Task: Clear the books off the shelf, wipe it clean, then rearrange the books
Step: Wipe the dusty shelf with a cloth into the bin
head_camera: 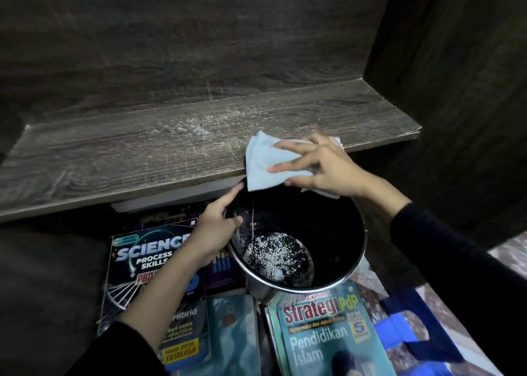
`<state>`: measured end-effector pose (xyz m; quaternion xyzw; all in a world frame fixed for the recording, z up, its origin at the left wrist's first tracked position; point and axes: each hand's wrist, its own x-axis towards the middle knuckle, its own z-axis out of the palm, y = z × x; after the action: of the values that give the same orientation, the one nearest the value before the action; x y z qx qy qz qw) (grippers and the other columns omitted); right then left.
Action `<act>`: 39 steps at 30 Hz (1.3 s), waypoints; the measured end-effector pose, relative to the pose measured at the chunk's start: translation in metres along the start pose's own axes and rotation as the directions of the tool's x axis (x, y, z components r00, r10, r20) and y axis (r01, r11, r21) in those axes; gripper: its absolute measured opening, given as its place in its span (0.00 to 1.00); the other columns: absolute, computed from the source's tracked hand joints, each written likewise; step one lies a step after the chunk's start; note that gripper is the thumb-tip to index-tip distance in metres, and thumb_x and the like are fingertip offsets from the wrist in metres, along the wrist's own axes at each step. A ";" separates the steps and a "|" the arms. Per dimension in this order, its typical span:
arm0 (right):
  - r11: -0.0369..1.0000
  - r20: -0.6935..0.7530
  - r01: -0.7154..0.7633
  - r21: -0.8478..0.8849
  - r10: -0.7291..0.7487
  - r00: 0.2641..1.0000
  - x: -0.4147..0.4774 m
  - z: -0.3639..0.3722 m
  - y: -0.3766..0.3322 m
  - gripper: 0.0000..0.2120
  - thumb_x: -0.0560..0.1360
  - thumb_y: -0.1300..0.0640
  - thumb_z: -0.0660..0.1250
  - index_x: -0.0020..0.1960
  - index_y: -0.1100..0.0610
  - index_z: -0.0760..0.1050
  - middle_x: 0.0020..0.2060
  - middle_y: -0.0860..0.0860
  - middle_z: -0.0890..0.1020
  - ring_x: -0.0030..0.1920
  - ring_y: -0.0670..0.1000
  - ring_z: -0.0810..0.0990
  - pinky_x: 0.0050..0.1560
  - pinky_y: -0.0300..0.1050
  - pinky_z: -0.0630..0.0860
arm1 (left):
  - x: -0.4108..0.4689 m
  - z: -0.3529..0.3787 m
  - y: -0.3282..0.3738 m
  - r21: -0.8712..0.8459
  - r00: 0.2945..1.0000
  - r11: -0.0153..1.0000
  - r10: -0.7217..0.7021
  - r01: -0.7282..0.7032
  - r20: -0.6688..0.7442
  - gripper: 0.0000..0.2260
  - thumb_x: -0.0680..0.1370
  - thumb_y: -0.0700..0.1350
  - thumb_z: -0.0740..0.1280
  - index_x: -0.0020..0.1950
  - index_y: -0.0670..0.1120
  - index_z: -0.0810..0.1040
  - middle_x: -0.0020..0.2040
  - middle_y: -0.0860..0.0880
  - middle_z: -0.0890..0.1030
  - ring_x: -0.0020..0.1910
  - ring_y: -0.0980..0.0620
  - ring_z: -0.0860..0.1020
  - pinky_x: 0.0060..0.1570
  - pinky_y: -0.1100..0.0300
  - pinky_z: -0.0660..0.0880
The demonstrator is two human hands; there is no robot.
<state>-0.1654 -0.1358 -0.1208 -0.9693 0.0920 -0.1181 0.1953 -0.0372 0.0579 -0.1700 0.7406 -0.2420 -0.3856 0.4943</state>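
The dark wood shelf (142,153) holds no books and shows pale dust near its middle. My right hand (322,167) presses a folded light-blue cloth (265,164) at the shelf's front edge, fingers spread flat over it. Part of the cloth hangs over the edge above a round metal bin (336,278) lined in black, with white dust at its bottom. My left hand (216,230) grips the bin's rim on the left, just under the shelf edge. Several books lie on the floor below, among them a Science book (148,258) and a Strategi PdP book (328,335).
The shelf's back panel and right side wall (456,76) close in the space. A blue bag (410,333) lies at the lower right beside the books. More books lie under the bin and my left forearm.
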 end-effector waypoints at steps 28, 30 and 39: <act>0.935 0.015 -0.183 -0.305 0.196 0.980 0.011 -0.003 -0.013 0.18 0.78 0.39 0.57 0.68 0.35 0.68 0.73 0.43 0.64 0.61 0.58 0.68 0.62 0.51 0.64 | 0.010 0.006 -0.006 0.059 0.992 0.998 -0.010 0.017 -0.126 0.29 0.79 0.33 0.60 0.72 0.61 0.65 0.54 0.51 0.78 0.33 0.51 0.74 0.35 0.54 0.77; 0.965 0.050 -0.136 -0.226 0.151 0.987 -0.007 -0.005 -0.019 0.18 0.78 0.38 0.57 0.66 0.36 0.71 0.72 0.44 0.67 0.58 0.57 0.71 0.61 0.52 0.66 | 0.012 0.009 -0.007 0.056 0.991 0.998 -0.021 0.029 -0.136 0.29 0.79 0.33 0.60 0.71 0.62 0.65 0.50 0.49 0.80 0.35 0.47 0.75 0.35 0.53 0.77; 0.886 0.093 -0.430 -0.174 0.450 0.888 -0.086 0.007 -0.006 0.19 0.78 0.37 0.56 0.67 0.38 0.71 0.70 0.45 0.71 0.70 0.54 0.67 0.66 0.55 0.66 | 0.018 0.045 0.001 -0.037 0.958 0.998 -0.066 0.057 -0.279 0.27 0.79 0.36 0.60 0.74 0.58 0.63 0.56 0.49 0.79 0.38 0.46 0.78 0.35 0.50 0.81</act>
<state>-0.2452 -0.1081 -0.1412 -0.9404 0.3053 0.0004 0.1500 -0.0627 0.0199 -0.1849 0.7876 -0.1411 -0.2957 0.5219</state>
